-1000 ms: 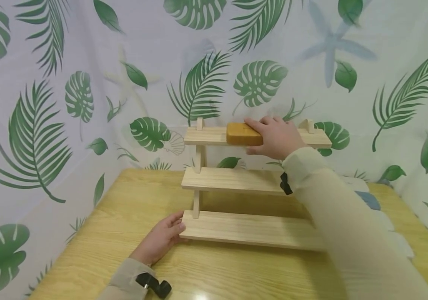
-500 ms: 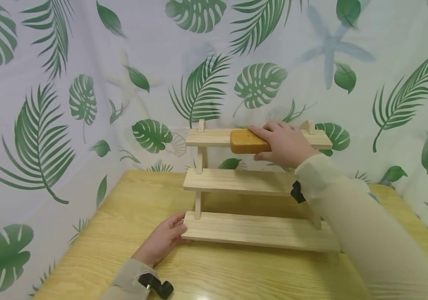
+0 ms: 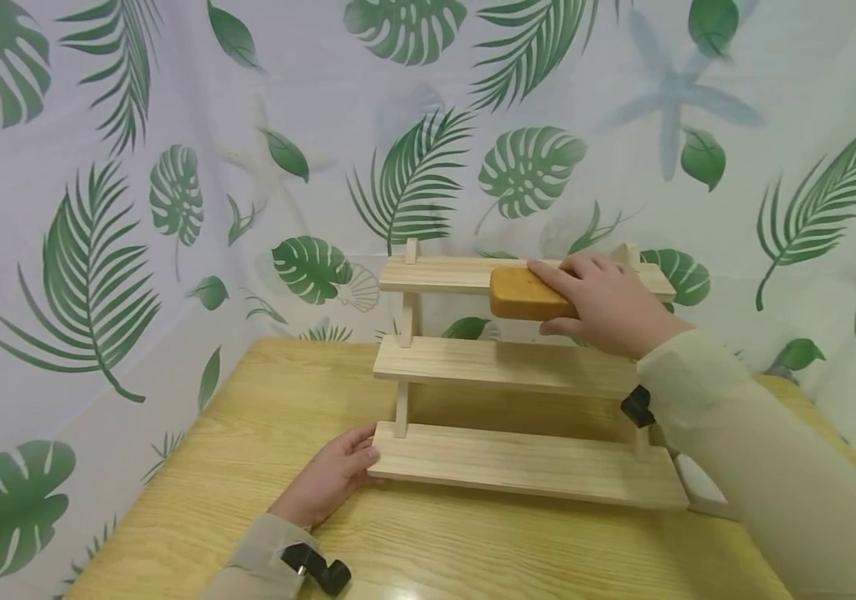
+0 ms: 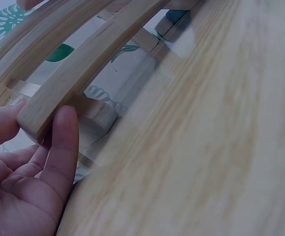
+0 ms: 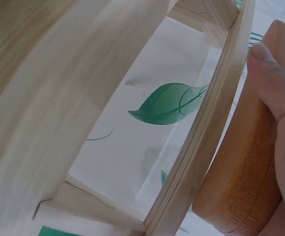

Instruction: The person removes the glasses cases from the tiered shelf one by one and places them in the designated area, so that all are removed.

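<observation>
A three-tier light wooden display shelf [image 3: 473,358] stands on the table. My left hand [image 3: 330,475] grips the left end of its bottom board, thumb on the end and fingers beneath, as the left wrist view shows. My right hand [image 3: 603,304] holds an orange-brown block [image 3: 525,293] with rounded edges between thumb and fingers. In the head view the block overlaps the front edge of the top board [image 3: 438,273]. The right wrist view shows the block's grainy side [image 5: 241,187] with a thin line along it, close beside a board's edge [image 5: 201,128].
The wood-grain table [image 3: 307,383] reaches to a white leaf-print sheet [image 3: 307,125] at the back and sides. A pale flat item [image 3: 701,487] lies right of the shelf, partly hidden by my right sleeve [image 3: 758,450].
My right hand has moved right and slightly down with the block, from over the top board to its front edge. The left hand keeps its grip on the bottom board.
</observation>
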Motion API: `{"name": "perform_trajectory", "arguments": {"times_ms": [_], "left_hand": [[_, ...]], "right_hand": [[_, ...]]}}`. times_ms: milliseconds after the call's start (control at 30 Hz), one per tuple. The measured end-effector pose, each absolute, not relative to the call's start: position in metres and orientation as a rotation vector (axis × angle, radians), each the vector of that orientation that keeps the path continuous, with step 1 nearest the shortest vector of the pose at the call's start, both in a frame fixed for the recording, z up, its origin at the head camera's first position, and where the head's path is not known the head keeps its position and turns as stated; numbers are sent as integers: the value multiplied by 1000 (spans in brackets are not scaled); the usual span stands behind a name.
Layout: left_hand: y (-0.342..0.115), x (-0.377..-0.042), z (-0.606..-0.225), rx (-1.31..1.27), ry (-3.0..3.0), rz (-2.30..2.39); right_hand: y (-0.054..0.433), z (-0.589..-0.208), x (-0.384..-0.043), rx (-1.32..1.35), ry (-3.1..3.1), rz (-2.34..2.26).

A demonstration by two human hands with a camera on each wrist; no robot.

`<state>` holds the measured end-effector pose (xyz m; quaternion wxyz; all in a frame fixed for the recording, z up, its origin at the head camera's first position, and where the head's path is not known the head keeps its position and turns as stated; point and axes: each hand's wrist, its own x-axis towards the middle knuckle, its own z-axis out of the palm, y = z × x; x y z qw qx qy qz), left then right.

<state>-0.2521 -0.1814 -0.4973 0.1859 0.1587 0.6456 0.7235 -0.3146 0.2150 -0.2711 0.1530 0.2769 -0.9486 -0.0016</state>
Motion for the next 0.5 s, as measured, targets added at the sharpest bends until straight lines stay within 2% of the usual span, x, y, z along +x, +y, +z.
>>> {"name": "perform_trajectory", "arguments": {"times_ms": [500], "left_hand": [[-182, -253, -497, 446, 1824, 2042]], "right_hand": [[248, -289, -261, 827, -2606, 31]]}}
